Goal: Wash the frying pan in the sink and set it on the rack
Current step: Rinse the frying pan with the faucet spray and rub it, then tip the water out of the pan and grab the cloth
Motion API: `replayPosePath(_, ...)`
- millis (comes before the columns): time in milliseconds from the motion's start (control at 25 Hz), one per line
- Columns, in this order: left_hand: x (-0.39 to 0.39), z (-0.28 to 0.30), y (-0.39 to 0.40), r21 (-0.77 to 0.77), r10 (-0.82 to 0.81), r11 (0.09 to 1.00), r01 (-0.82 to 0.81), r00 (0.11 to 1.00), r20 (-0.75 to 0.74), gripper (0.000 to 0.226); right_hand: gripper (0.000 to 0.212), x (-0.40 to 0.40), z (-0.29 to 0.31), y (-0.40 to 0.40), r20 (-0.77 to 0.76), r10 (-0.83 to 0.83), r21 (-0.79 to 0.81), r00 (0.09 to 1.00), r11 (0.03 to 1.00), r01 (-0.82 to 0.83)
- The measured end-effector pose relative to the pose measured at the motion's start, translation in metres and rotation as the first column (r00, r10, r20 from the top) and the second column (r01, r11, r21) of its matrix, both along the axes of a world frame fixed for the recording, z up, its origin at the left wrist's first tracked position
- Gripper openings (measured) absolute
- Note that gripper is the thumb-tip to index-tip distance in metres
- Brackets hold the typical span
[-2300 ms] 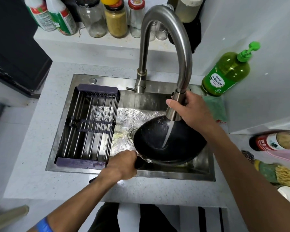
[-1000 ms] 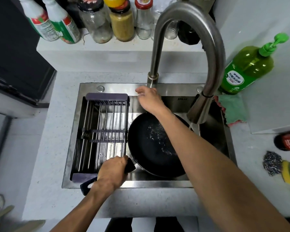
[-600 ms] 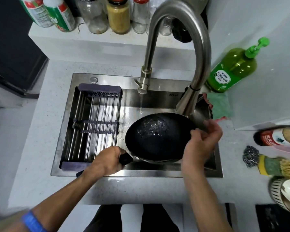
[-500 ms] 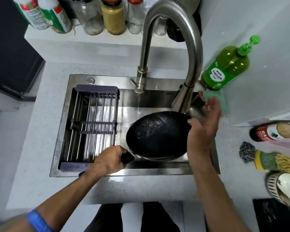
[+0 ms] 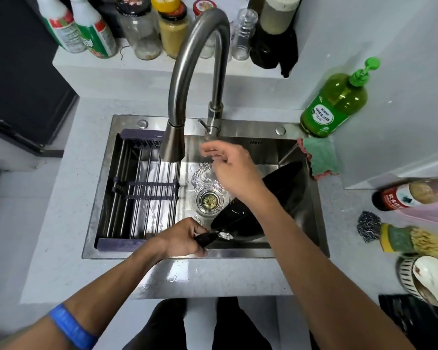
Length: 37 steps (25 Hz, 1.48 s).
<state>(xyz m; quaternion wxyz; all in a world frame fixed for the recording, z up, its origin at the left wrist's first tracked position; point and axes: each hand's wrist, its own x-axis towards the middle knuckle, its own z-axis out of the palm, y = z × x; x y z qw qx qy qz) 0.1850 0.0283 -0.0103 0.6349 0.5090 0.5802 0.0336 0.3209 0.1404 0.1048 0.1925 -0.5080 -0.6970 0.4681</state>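
The black frying pan is tipped steeply on its side in the right half of the steel sink. My left hand grips the pan's black handle at the sink's front edge. My right hand hovers over the sink's middle with loosely spread fingers, holding nothing, just below the tap lever. The faucet spout now hangs over the purple-framed wire rack in the sink's left half. No water runs from it. The drain strainer shows.
A green soap pump bottle and a green cloth sit at the sink's right rear corner. Jars and spray bottles line the back ledge. Scourers, a lying bottle and a bowl crowd the right counter.
The water has stopped. The spout has swung from the right over to the rack side. The pan has gone from level to tipped on edge, and my right hand left its rim.
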Motion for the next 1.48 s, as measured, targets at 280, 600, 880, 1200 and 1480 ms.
replayPosePath(280, 0.004, 0.006, -0.003, -0.031, 0.01, 0.999, -0.006, 0.994, 0.11, 0.012, 0.027, 0.102, -0.011, 0.021, 0.489, -0.373, 0.293, 0.788, 0.922, 0.254)
replayPosePath(600, 0.04, 0.024, 0.0, 0.326, -0.022, 0.937, 0.126, 0.953, -0.303, 0.012, 0.061, 0.181, -0.043, 0.035, 0.343, -0.567, -0.07, 0.749, 0.78, 0.622)
replayPosePath(880, 0.068, 0.087, 0.073, 0.332, 0.031, 0.877, 0.347, 0.649, -0.76, 0.055, 0.064, 0.228, -0.055, 0.028, -0.023, -0.852, -0.284, 0.523, 0.507, 0.814)
replayPosePath(1200, 0.088, 0.159, 0.133, 0.385, 0.12, 0.831, 0.401, 0.547, -0.828, 0.061, 0.037, 0.249, 0.03, 0.216, 0.091, -0.582, 0.428, 0.808, 0.755, 0.496)
replayPosePath(1480, 0.096, 0.219, 0.168, 0.364, 0.136, 0.801, 0.476, 0.447, -0.884, 0.049, 0.06, 0.254, 0.014, 0.308, 0.416, -0.326, 0.235, 0.849, 0.94, 0.246)
